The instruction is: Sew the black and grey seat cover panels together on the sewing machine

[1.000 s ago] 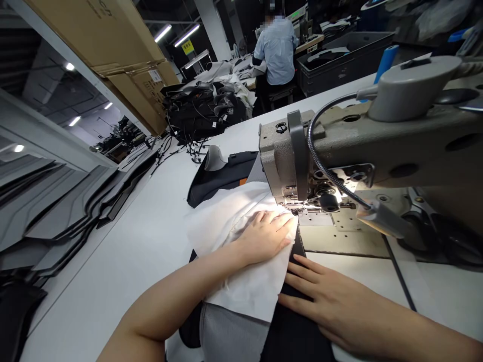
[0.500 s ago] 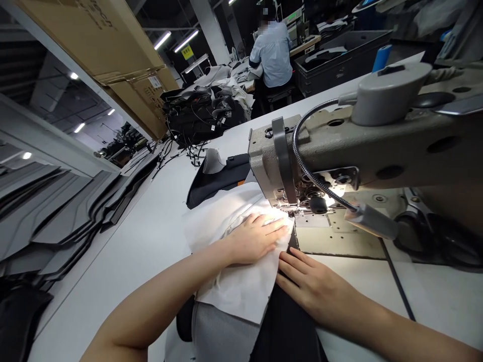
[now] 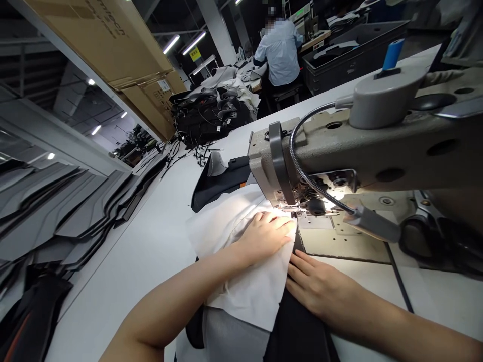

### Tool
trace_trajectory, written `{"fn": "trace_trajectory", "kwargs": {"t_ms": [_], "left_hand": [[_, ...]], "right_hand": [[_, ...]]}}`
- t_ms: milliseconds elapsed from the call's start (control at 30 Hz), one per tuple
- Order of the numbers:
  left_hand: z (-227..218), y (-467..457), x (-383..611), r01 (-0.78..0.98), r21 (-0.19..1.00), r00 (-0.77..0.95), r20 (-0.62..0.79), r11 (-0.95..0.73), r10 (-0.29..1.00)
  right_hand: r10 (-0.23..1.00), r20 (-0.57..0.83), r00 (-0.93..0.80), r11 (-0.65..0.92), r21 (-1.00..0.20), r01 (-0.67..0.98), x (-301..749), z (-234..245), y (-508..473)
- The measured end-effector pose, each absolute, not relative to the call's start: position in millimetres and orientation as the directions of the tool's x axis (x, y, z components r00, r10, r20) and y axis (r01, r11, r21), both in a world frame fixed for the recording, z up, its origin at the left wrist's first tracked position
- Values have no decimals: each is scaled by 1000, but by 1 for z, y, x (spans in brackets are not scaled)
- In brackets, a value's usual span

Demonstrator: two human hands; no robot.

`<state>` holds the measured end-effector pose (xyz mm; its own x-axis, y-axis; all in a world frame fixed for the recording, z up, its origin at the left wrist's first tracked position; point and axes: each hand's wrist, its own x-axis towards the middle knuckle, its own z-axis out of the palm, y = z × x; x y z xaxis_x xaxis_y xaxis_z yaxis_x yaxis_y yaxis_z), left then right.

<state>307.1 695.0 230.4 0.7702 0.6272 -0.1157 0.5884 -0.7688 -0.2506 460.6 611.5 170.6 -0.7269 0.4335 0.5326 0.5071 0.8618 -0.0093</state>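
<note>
Under the hands (image 3: 264, 236), white cloth (image 3: 245, 291), black fabric (image 3: 298, 322)

Gooseneck lamp (image 3: 373, 224) glares bright | background dim | edges warped, bowed

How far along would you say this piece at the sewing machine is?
Looks done: the dark end beyond the needle has apparently passed through. In hand: the left hand presses white fabric near the needle of the sewing machine, the right hand steadying black fabric. Left: the length nearest the person, seemingly still unsewn.
</note>
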Motion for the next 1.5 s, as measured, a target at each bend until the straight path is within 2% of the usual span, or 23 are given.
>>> {"fn": "trace_trajectory", "kwargs": {"t_ms": [200, 300, 333, 433, 533, 600, 733, 967, 1067, 1167, 1267, 1333, 1500], "left_hand": [[223, 700, 311, 602, -258, 768, -70, -755, 636], [226, 690, 311, 609, -247, 754, -113, -753, 647], [228, 685, 311, 629, -217, 731, -160, -746, 663], [237, 673, 313, 776, -31, 580, -358, -630, 732], [250, 671, 319, 895, 71, 420, -459, -440, 783], [258, 673, 326, 923, 56, 357, -501, -382, 789], [268, 674, 340, 914, -9, 322, -591, -405, 740], [257, 655, 342, 837, -259, 317, -488, -482, 813], [260, 656, 338, 832, -255, 340, -467, -492, 816], [270, 662, 343, 843, -233, 276, -589, -486, 760], [273, 662, 355, 824, -328, 120, -695, -462, 709], [269, 658, 362, 816, -385, 63, -682, -431, 728], [260, 643, 357, 831, -302, 253, -542, -466, 802]], "right_hand": [[473, 528, -705, 856, -88, 509, 472, 165, 617], [500, 547, -671, 843, -132, 521, 472, 159, 617], [506, 560, -656, 838, -140, 527, 472, 158, 617], [515, 561, -649, 834, -152, 530, 473, 160, 615], [513, 469, -719, 854, -189, 486, 477, 170, 612], [502, 439, -745, 863, -193, 468, 479, 176, 608], [477, 520, -709, 857, -97, 506, 476, 178, 599], [456, 648, -609, 821, -42, 570, 463, 169, 592], [464, 623, -630, 820, -33, 571, 459, 168, 593], [451, 615, -647, 830, -23, 558, 457, 167, 593], [452, 616, -646, 835, -36, 550, 457, 165, 593], [463, 608, -645, 833, -49, 552, 458, 166, 593], [463, 516, -721, 852, -34, 522, 467, 178, 590]]}}
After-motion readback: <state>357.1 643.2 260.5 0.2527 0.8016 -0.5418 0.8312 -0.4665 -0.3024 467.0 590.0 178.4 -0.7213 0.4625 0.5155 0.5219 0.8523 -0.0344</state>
